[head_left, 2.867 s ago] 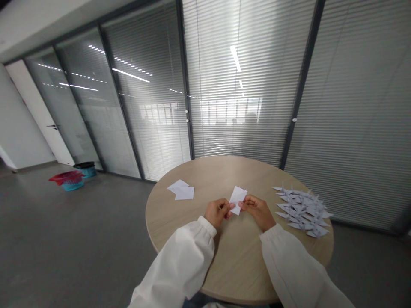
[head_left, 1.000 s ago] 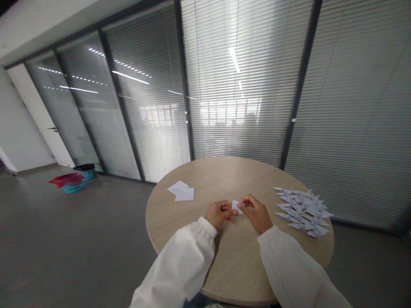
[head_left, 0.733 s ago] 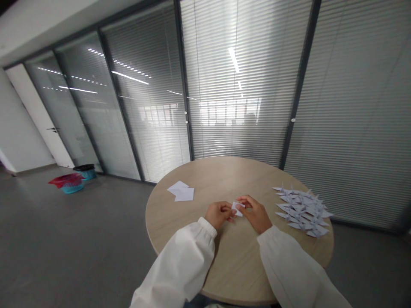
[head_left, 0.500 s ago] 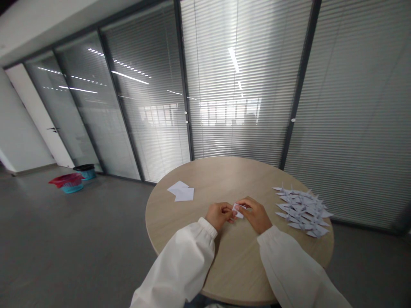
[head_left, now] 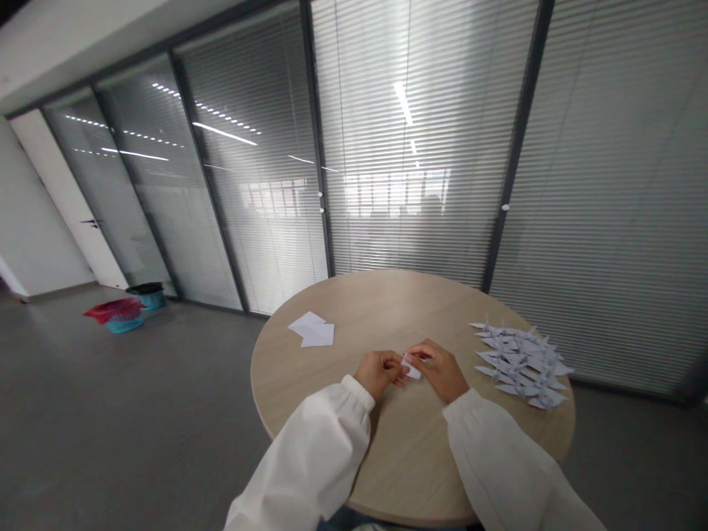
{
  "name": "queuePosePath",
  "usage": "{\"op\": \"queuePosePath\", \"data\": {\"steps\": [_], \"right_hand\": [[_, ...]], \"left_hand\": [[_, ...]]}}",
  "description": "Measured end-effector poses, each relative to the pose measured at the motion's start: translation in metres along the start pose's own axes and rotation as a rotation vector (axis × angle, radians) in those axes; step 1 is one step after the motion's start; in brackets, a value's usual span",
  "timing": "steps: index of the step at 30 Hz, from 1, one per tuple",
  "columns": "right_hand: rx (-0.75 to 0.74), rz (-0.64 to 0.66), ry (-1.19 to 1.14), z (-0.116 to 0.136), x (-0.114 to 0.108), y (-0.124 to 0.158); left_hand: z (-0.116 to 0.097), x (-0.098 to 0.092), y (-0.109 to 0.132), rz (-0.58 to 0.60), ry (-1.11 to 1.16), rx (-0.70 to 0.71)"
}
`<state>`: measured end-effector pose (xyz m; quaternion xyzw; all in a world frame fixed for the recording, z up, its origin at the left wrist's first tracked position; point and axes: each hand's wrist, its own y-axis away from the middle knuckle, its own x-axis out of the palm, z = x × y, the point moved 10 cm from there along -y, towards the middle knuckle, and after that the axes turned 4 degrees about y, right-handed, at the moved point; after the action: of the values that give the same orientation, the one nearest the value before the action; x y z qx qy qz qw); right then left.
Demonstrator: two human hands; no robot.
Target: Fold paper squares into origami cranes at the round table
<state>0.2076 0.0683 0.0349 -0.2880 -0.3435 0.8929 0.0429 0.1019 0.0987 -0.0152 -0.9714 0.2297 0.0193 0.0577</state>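
Observation:
Between my hands is a small folded piece of white paper (head_left: 411,370), held just over the round wooden table (head_left: 398,450). My left hand (head_left: 380,370) pinches its left edge, fingers curled. From the other side, my right hand (head_left: 438,369) grips the upper right of the paper with thumb and fingers closed. My fingers cover part of the folds. On the right of the table lies a cluster of folded paper cranes (head_left: 523,365), several of them, with pointed wings and tails. Flat white paper sheets (head_left: 318,335) overlap at the left.
A glass partition with blinds (head_left: 409,147) stands close behind the table. On the floor at the left are a blue bin with a red liner (head_left: 119,313) and a blue bin with a black liner (head_left: 148,296). Farther left is a white door (head_left: 69,199).
The fingers of my right hand have shifted slightly on the paper, and less of its upper part shows. The cranes and flat sheets stay where they were.

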Motion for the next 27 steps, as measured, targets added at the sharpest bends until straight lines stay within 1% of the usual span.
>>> {"op": "queuePosePath", "data": {"steps": [4, 7, 9, 12, 14, 16, 20, 27], "right_hand": [[0.004, -0.012, -0.013, 0.0, -0.001, 0.0], [0.032, -0.019, -0.022, -0.003, -0.002, 0.001], [0.076, -0.026, -0.029, -0.006, -0.003, 0.001], [0.151, -0.028, -0.021, -0.012, -0.004, 0.002], [0.166, -0.014, -0.01, -0.011, -0.003, 0.002], [0.157, 0.005, -0.006, -0.009, -0.002, 0.002], [0.11, 0.031, -0.029, -0.004, 0.001, 0.001], [0.065, 0.038, -0.044, 0.0, 0.001, 0.001]], "left_hand": [[-0.002, 0.0, 0.0, 0.0, -0.036, 0.022], [-0.008, -0.004, 0.0, -0.032, -0.068, 0.054], [-0.013, -0.01, 0.0, -0.085, -0.096, 0.074], [-0.023, -0.024, 0.002, -0.201, -0.14, 0.123], [-0.03, -0.031, 0.003, -0.261, -0.158, 0.17], [-0.035, -0.036, 0.005, -0.294, -0.158, 0.211], [-0.039, -0.037, 0.005, -0.297, -0.128, 0.242], [-0.036, -0.037, 0.005, -0.29, -0.092, 0.222]]}}
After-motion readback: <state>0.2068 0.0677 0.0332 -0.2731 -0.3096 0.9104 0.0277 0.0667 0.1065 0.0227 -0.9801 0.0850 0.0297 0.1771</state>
